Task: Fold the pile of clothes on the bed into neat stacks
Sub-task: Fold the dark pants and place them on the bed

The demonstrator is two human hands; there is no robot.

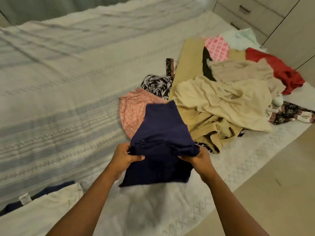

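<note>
- Reaching in from the bottom edge: two bare forearms, one at each side of a navy garment point(162, 142).
- At near left, lying flat on the bed point(68, 74): white garment point(51, 206), over a dark blue piece point(56, 185) that peeks out at its far edge.
- Gripping the navy garment's left side: left hand point(124, 159), thumb pressed on top of the fold, fingers curled underneath and mostly hidden.
- Gripping its right side: right hand point(199, 159), thumb on top, fingers tucked under the cloth, pinching a bunched fold.
- Held between both hands, partly folded, close to the bed's near edge. Near end hanging toward the bed, touching or not cannot tell. Far end lying over a pink patterned garment point(131, 113).
- Just beyond, touching the pink one: black-and-white leaf-print piece point(158, 84).
- To the right, heaped loose: pile of clothes point(204, 126), with a cream garment point(221, 103) on top, tan cloth point(189, 62), a red piece point(279, 68) and a pink-and-white print point(216, 46) farther back.
- Stretching away to the left: more of the bed, white with grey-blue woven bands, lightly wrinkled.
- Farthest, top right: drawer fronts point(244, 9) with dark handles.
</note>
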